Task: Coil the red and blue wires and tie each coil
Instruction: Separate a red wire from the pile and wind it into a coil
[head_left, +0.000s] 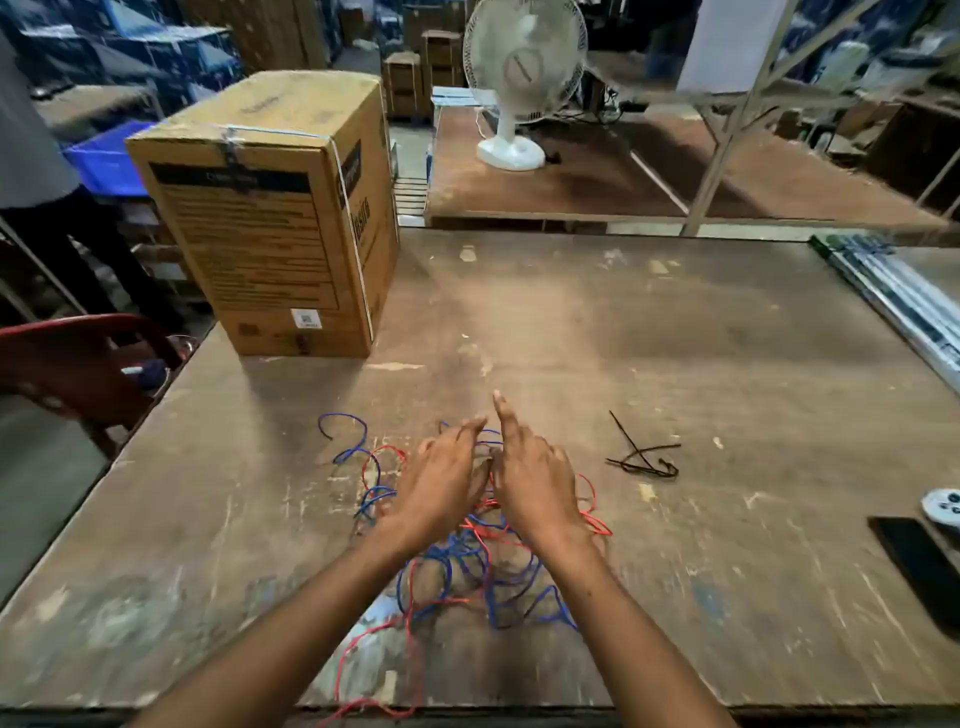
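Two limp, light wires, red wire (589, 512) and blue wire (511, 587), lie tangled; both hands, left hand (441, 488) and right hand (532, 480), hover released; a free end looks best to grasp.

Both hands — left hand (441, 480), right hand (532, 475) — hover with fingers extended over tangled red wire (592, 512) and blue wire (348, 447) on the worn table (727, 415) — black ties (644, 457) lie nearby.

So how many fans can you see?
1. The white fan stands on the far table, behind the one where both hands are over the tangled wires. Others may be hidden in the blurry background.
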